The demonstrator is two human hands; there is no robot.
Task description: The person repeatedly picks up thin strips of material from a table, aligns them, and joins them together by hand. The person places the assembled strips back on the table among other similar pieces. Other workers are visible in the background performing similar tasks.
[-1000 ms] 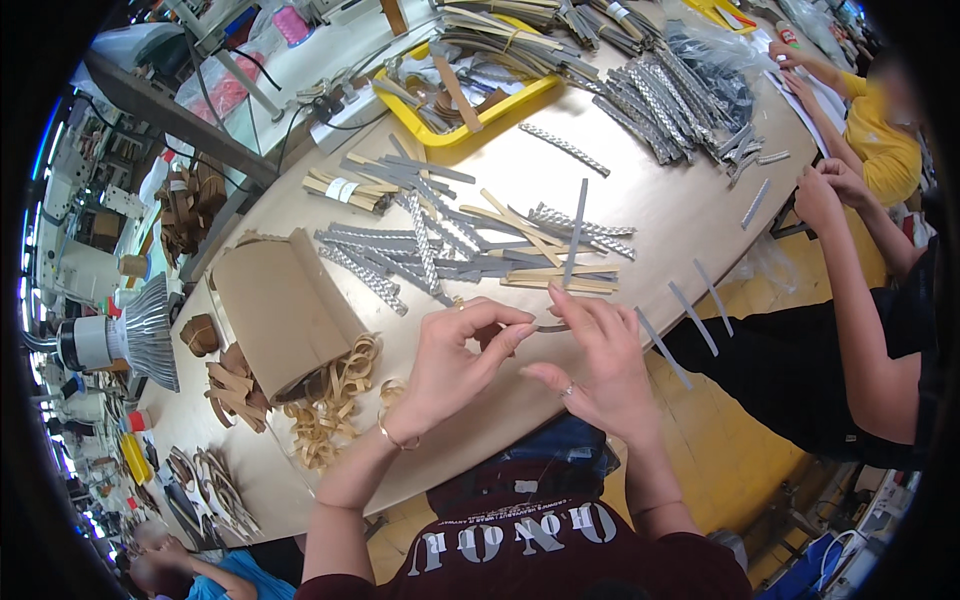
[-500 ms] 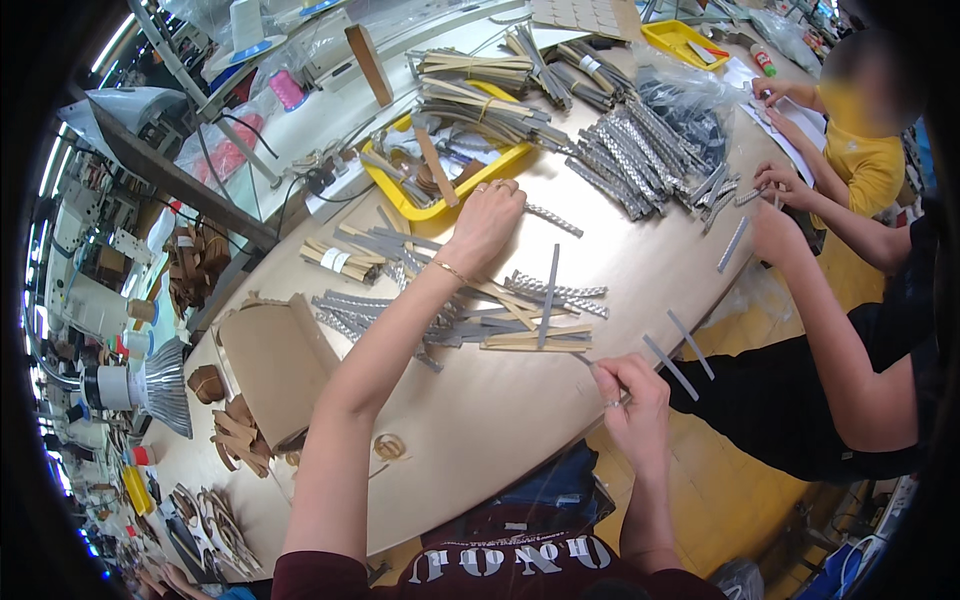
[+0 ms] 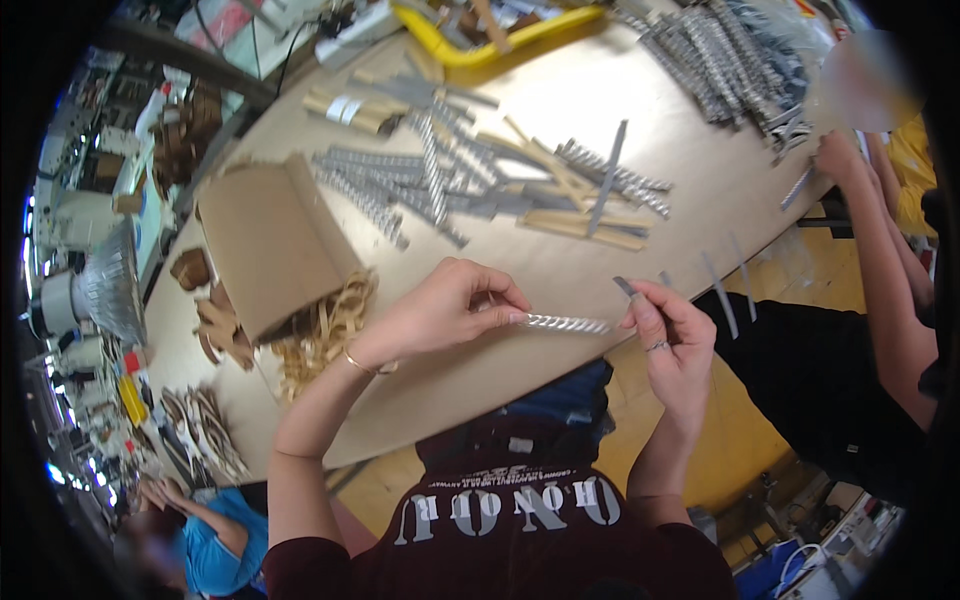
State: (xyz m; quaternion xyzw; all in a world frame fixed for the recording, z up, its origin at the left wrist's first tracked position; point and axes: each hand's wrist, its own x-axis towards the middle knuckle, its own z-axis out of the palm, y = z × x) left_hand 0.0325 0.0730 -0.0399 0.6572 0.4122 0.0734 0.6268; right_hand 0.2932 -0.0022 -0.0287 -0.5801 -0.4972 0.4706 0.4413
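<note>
My left hand point(image 3: 445, 310) pinches one end of a silver braided strip point(image 3: 568, 323), held out level above the near part of the table. Between the thumb and fingers of my right hand point(image 3: 675, 345) is a short flat grey strip point(image 3: 624, 286), its tip sticking up. The braid's far end comes close to my right fingertips; I cannot tell whether they touch. Beyond my hands lie loose braided strips point(image 3: 433, 165) and grey flat strips, with tan strips point(image 3: 590, 229) and a single grey strip point(image 3: 609, 178) across them.
A cardboard box point(image 3: 265, 250) stands at left, tan curled peelings point(image 3: 325, 335) beside it. Farther off are a yellow tray point(image 3: 470, 58) and a pile of braided strips point(image 3: 715, 65). A co-worker's arm point(image 3: 880, 250) is at right; another person in blue point(image 3: 228, 540) sits lower left.
My left hand has come back from beside the yellow tray with the braided strip, close to my right hand. The view has tilted nearer, and the peelings by the box show more.
</note>
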